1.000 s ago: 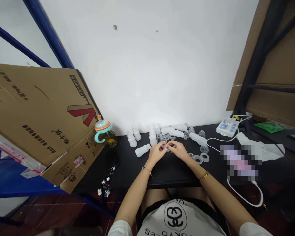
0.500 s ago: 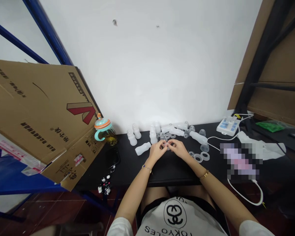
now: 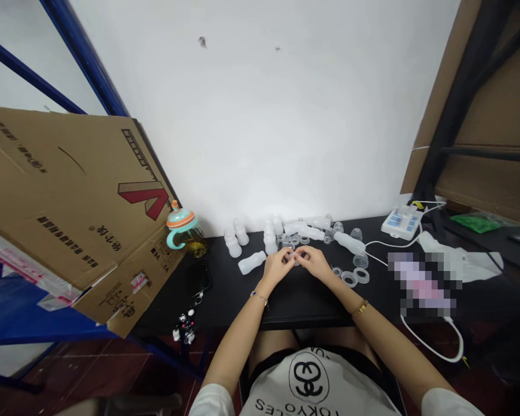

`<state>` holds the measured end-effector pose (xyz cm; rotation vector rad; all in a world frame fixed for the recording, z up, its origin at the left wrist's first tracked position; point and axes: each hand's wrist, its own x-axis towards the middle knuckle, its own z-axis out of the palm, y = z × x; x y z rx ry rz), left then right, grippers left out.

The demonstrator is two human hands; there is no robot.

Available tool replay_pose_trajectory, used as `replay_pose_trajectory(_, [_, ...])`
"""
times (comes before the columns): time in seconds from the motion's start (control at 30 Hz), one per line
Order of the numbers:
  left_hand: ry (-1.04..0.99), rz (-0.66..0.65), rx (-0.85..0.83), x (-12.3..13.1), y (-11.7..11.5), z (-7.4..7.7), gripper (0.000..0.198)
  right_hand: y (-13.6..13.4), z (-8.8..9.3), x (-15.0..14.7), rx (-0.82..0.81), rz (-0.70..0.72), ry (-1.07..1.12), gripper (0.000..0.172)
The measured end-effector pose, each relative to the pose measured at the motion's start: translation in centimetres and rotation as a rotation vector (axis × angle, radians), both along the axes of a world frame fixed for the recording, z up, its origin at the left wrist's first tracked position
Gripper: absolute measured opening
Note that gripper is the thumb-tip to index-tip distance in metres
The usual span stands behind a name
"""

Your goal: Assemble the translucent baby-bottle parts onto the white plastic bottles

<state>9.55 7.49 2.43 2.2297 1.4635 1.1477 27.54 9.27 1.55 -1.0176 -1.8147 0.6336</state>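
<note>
My left hand (image 3: 278, 266) and my right hand (image 3: 312, 263) meet over the black table, fingertips pinched together. Between them is a small translucent bottle part (image 3: 294, 257); fingers cover most of it, so its exact kind is unclear. Just left of my left hand a white baby bottle (image 3: 252, 263) lies on its side. Behind it stand capped bottles (image 3: 233, 242), and beyond my fingers lie more bottles (image 3: 312, 232) among clear caps and collars. Several translucent collar rings (image 3: 349, 279) rest beside my right wrist, with a clear cap (image 3: 360, 260) close by.
On the left stand a teal-lidded jug (image 3: 186, 231) and a big cardboard box (image 3: 69, 202), with a dark phone (image 3: 198, 278) near the jug. A white power strip (image 3: 401, 222), its cable and a blurred-out object (image 3: 424, 283) occupy the right side.
</note>
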Motion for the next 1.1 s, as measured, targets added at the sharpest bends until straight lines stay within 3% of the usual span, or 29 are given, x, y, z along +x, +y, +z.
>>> replay_pose_trajectory(0.83, [0.026, 0.002, -0.041, 0.1, -0.1, 0.0, 0.018, 0.4, -0.6, -0.1, 0.018, -0.021, -0.015, 0.021])
replay_pose_trajectory(0.97, [-0.060, 0.006, -0.048, -0.2, 0.2, 0.0, 0.021, 0.5, -0.3, -0.4, -0.026, -0.030, 0.017, 0.023])
replay_pose_trajectory(1.1, [-0.243, 0.053, -0.036, -0.4, 1.1, 1.1, 0.021, 1.6, 0.6, -1.2, -0.135, 0.024, 0.120, 0.035])
